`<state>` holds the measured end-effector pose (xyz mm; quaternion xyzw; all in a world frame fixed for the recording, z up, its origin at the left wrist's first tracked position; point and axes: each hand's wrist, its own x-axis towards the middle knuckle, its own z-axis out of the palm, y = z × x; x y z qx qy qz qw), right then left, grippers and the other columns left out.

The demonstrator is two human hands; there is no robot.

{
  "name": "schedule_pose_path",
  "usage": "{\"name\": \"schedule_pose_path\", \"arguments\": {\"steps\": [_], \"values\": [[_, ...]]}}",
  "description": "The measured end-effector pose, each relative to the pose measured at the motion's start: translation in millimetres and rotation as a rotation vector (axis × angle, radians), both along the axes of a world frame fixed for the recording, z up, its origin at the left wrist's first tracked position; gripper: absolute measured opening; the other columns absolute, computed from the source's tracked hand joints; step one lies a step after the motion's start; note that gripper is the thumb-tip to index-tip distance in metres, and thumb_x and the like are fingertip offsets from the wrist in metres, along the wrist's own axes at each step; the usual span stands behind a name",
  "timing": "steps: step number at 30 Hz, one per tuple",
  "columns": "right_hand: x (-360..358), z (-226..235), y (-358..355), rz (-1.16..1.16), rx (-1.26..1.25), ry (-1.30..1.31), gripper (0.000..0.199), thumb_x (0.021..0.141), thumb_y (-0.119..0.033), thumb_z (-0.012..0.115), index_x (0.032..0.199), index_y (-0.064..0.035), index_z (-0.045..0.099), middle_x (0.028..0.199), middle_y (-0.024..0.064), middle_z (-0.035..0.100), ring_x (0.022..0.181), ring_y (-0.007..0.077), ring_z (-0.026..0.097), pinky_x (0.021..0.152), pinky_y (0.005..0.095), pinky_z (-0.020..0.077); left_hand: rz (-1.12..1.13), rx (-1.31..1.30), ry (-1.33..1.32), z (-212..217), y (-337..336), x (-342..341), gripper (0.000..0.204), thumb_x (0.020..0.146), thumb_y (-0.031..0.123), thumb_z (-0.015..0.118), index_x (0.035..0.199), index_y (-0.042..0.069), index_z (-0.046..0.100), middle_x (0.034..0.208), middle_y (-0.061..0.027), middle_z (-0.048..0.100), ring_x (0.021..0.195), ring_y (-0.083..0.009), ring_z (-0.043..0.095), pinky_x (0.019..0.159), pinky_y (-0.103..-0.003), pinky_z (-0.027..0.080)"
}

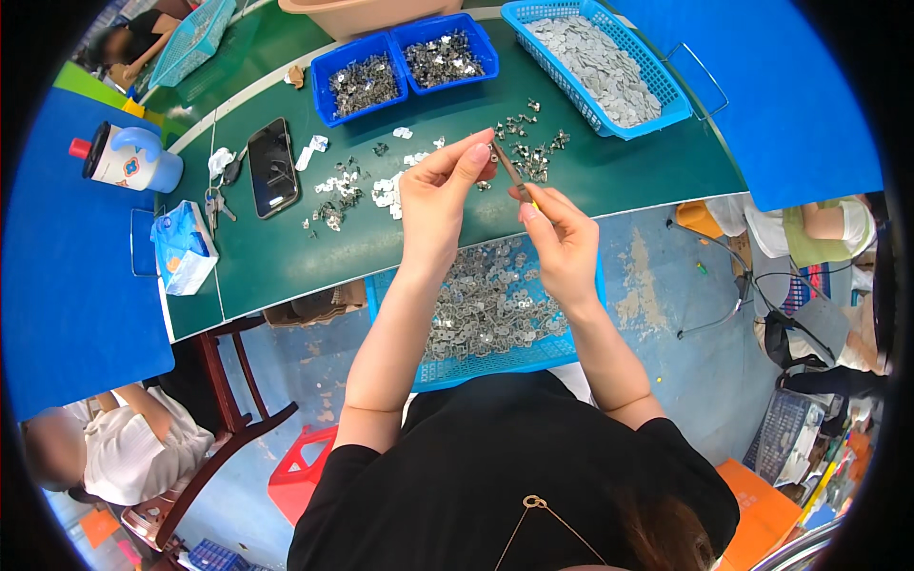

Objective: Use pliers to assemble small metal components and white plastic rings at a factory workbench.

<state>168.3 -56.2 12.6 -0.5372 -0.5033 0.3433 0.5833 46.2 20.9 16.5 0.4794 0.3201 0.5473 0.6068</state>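
Observation:
My left hand [440, 195] is raised over the green table, with thumb and forefinger pinched on a small metal part [492, 152]. In my right hand [562, 238] is a slim grey metal hand tool [508, 169] with a bit of yellow near the grip; its exact kind is unclear. The tool's tip meets the fingertips of my left hand. Loose small metal clips [533, 164] lie just beyond my right hand. Left of my left hand are flat white pieces [387, 193] and another heap of metal clips [338, 198]. Below my hands, a blue basket [447, 373] holds many finished-looking clear and metal pieces.
Two joined blue bins [407, 84] of metal parts and a light-blue basket [609, 122] of grey flat pieces stand at the back. Leftward are a phone [274, 169], keys [219, 205], a tissue pack [184, 249] and a tumbler [133, 160]. Other people sit at the left.

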Motion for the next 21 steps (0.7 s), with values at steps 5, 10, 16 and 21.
{"name": "schedule_pose_path", "arguments": {"steps": [5,10,16,21], "values": [[1,5,-4,0.078,-0.056,0.12,0.028,0.089,-0.013,0.05,0.108,0.0058,0.06,0.084,0.0057,0.058,0.068,0.0068,0.047,0.051,0.0177,0.0345,-0.242,-0.18,-0.32,-14,8,0,0.021,0.088,0.016,0.06,0.104,0.002,0.062,0.094,-0.0077,0.065,0.083,-0.0134,0.062,0.075,-0.027,0.051],[13,2,-1,0.612,-0.408,1.339,0.035,0.089,-0.027,0.045,0.103,0.0033,0.056,0.074,0.0065,0.051,0.059,0.0106,0.042,0.043,0.0201,0.0299,-0.292,-0.282,-0.451,-24,5,7,0.017,0.088,0.017,0.061,0.098,0.003,0.063,0.09,-0.0052,0.064,0.08,-0.0118,0.061,0.073,-0.025,0.05],[50,-18,10,-0.02,-0.234,0.315,0.026,0.088,-0.02,0.054,0.095,0.0044,0.061,0.07,-0.0002,0.055,0.054,0.0038,0.044,0.044,0.0178,0.0296,-0.011,-0.104,0.001,-27,20,3,0.018,0.084,0.016,0.066,0.094,0.002,0.066,0.085,-0.0055,0.064,0.076,-0.0152,0.06,0.071,-0.029,0.05],[85,-28,29,-0.377,-0.152,-0.604,0.028,0.088,-0.02,0.058,0.102,0.0031,0.063,0.072,0.0038,0.057,0.062,0.0105,0.051,0.057,0.0242,0.039,0.436,0.621,1.106,-41,57,-33,0.014,0.076,0.016,0.067,0.09,0.012,0.069,0.081,-0.005,0.062,0.079,-0.0215,0.059,0.069,-0.035,0.041]]}}
